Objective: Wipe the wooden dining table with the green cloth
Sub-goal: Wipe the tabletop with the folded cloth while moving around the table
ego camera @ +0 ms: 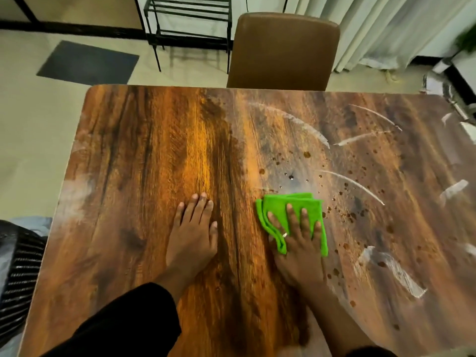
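The wooden dining table (144, 155) fills most of the view. A folded green cloth (280, 206) lies on it right of centre. My right hand (298, 243) presses flat on the cloth with straight, spread fingers and covers its near part. My left hand (193, 235) rests flat on the bare wood to the cloth's left, fingers straight, holding nothing. Brown drops and white smears (360, 186) mark the table's right half, while the left half looks shiny and dark-grained.
A brown chair (283, 50) stands at the far edge of the table. Behind it are a black metal rack (188, 27) and a dark floor mat (87, 61). White curtains (391, 29) hang at the back right. A dark ribbed object (20, 266) sits off the table's left edge.
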